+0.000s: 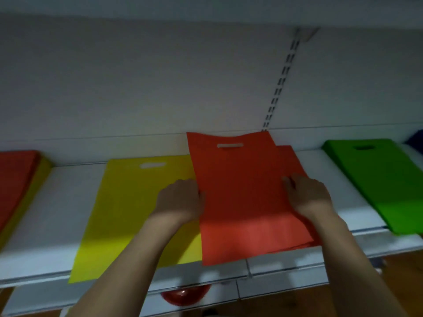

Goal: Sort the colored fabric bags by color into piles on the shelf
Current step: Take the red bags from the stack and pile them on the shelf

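— Orange bag [240,193] is being squared onto the orange pile [295,170] at mid-shelf [357,216], its left edge lapping the yellow bag [128,209].
— Both side edges are pinched: left hand [180,200] at one, right hand [309,195] at the other.
— Placing step, it's judged. Release is called for next, then another bag from the mixed stack [20,179] at the shelf's left end; green pile [380,179] sits right.

Flat orange bag [242,193] atop orange pile [288,161]
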A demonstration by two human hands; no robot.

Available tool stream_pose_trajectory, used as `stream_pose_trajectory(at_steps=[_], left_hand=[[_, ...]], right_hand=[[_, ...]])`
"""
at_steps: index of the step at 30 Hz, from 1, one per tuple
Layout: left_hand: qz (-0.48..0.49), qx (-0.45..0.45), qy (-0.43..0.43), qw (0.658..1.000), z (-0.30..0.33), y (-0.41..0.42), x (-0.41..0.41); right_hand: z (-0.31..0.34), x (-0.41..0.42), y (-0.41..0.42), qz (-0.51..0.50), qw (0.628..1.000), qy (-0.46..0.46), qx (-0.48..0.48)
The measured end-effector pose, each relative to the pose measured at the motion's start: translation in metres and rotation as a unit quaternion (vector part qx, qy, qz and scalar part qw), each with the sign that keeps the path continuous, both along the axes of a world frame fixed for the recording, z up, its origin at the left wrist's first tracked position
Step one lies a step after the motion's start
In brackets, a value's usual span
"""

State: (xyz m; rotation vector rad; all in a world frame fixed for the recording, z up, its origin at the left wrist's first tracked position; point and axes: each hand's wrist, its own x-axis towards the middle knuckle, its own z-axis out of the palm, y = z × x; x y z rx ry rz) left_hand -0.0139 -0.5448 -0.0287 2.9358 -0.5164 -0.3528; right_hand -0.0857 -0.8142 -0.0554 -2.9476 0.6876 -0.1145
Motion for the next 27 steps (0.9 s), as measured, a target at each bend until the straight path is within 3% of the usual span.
stream_pose_trajectory(at_steps=[6, 11, 17, 27], left_hand=[[-0.060, 0.067, -0.020, 0.996, -0.005, -0.079, -0.003], [-0.014, 0.130, -0.009, 0.991, -0.017, -0.093, 0.002], [0.003, 0.118, 0.030, 0.993, -0.025, -0.093, 0.005], [-0.006, 0.057, 0.047, 0.997, -0.032, -0.083, 0.012]], right_hand=[[-0.013, -0.017, -0.069, -0.030, 0.999, 0.025, -0.003], [-0.025, -0.013, -0.082, -0.084, 0.995, 0.040, 0.029], [-0.030, -0.006, -0.079, -0.083, 0.993, -0.005, 0.085], [-0.022, 0.003, -0.067, -0.113, 0.989, 0.058, 0.071]])
